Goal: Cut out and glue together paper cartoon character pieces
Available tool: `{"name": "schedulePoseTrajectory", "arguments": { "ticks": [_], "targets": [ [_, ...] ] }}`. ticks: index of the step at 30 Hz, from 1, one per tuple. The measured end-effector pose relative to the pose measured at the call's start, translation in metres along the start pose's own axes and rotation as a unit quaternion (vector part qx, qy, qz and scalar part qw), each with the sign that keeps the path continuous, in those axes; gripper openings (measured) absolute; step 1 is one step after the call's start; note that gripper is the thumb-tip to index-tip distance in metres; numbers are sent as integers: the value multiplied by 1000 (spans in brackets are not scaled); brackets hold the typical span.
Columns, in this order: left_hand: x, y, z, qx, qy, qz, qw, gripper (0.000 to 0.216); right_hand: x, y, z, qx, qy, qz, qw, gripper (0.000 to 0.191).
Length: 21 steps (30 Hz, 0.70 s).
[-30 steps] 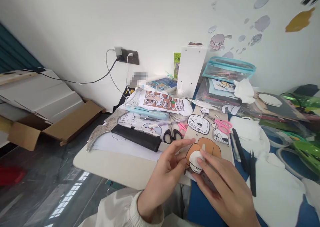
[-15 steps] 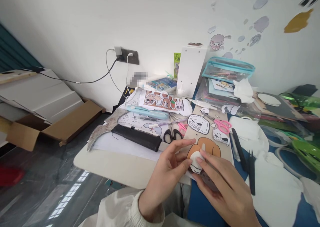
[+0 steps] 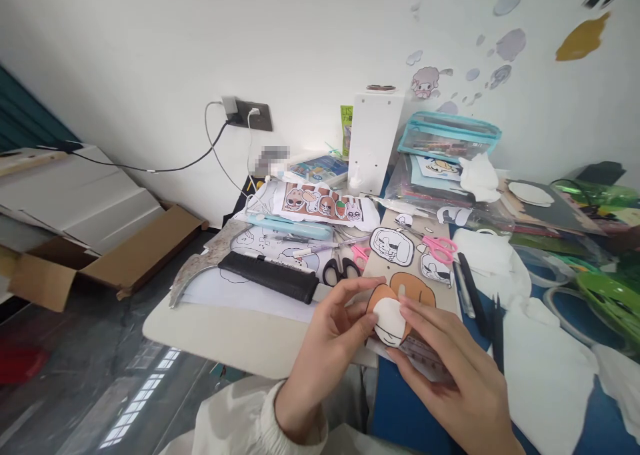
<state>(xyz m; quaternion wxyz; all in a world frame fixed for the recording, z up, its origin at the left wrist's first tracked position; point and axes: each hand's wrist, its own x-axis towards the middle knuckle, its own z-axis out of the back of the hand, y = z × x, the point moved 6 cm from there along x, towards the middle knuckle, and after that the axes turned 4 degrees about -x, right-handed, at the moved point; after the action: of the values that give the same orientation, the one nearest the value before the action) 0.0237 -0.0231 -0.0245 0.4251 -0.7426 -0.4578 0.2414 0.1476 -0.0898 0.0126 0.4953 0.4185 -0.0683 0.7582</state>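
Note:
Between my two hands is an orange-and-white paper cutout point(image 3: 389, 318) with black outlines. My left hand point(image 3: 337, 325) pinches its left edge between thumb and fingers. On the other side, my right hand point(image 3: 445, 355) grips the right edge, fingertips on the front. Just behind the cutout lies another orange paper piece point(image 3: 413, 287) on a beige board point(image 3: 383, 268). Black-and-white drawn cutouts point(image 3: 393, 246) rest farther up that board. Pink-handled scissors point(image 3: 440, 248) and black-handled scissors point(image 3: 341, 269) lie close by.
A black-sheathed tool with a curved metal head point(image 3: 270, 276) lies at left on the white table point(image 3: 225, 341). Tweezers point(image 3: 497, 335), white paper scraps point(image 3: 545, 368) and tape rolls point(image 3: 570, 315) are at right. Behind stand a white box point(image 3: 375, 141) and a clear pencil case point(image 3: 450, 135).
My right thumb has moved off the cutout's white front toward its edge, so more of the white area shows. The whole view has shifted slightly.

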Motion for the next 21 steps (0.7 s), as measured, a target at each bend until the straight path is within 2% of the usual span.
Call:
{"name": "schedulePoseTrajectory", "arguments": {
  "ticks": [7, 12, 17, 21],
  "targets": [
    [-3, -1, -1, 12, 4, 35, 999, 24, 0, 0, 2, 20, -9, -1, 1000, 45],
    [-2, 6, 6, -10, -37, 77, 996, 22, -2, -2, 2, 11, -12, -1, 1000, 45],
    [-1, 8, 8, -11, -83, 71, 994, 26, -1, -1, 7, 8, -45, 2, 999, 44],
    [-2, 5, 5, 6, -89, 73, 993, 27, 2, -1, 5, -17, -32, 7, 999, 44]
  ]
}}
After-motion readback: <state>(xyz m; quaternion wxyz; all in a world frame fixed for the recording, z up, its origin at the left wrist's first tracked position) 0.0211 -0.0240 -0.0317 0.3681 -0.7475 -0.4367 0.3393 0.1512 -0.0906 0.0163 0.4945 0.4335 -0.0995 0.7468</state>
